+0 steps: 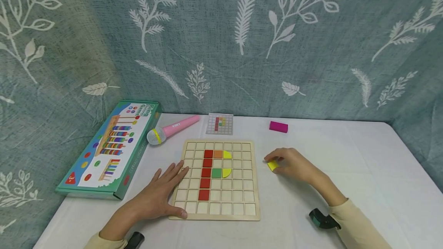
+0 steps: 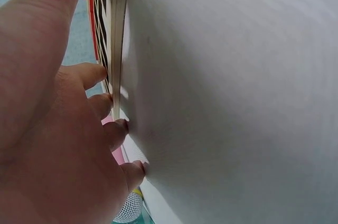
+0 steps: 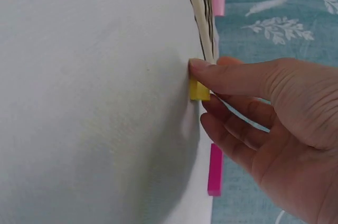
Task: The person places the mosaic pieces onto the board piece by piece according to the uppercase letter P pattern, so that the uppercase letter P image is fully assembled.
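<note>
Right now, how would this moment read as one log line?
left hand: flat on grid board | right hand: pinching yellow block on table

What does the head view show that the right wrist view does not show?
Only the head view shows the left hand lying flat on the wooden board's left edge, the red, orange, green and yellow pieces in its grid, the pattern card, the toy microphone and the game box. Only the right wrist view shows from the side that the yellow block rests on the white table, pinched by fingertips. Both show the right hand holding that block, the board and the pink block.
</note>
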`<state>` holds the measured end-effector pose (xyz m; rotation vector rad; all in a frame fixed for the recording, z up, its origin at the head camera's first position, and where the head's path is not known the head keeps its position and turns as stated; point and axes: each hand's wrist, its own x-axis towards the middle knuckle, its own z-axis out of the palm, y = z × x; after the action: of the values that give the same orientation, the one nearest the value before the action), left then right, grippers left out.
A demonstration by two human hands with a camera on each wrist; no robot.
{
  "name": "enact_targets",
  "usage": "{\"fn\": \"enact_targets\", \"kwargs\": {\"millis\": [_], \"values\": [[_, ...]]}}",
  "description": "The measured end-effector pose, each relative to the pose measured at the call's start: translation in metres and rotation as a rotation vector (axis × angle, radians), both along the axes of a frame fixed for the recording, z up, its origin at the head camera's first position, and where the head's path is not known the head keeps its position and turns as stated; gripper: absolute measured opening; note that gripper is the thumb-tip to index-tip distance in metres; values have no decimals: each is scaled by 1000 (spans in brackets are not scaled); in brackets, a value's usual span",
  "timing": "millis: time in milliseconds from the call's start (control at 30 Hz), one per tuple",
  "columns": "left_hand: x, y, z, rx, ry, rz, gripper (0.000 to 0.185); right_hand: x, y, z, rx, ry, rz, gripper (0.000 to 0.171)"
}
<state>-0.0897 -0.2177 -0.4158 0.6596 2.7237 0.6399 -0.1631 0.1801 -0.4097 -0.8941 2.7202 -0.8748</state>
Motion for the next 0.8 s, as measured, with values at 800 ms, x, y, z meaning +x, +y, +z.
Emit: {"fn": "enact_targets", "kwargs": {"millis": [800], "values": [[0, -2, -1, -1, -7, 1, 112, -9, -34, 19, -102, -8, 51, 29]]}}
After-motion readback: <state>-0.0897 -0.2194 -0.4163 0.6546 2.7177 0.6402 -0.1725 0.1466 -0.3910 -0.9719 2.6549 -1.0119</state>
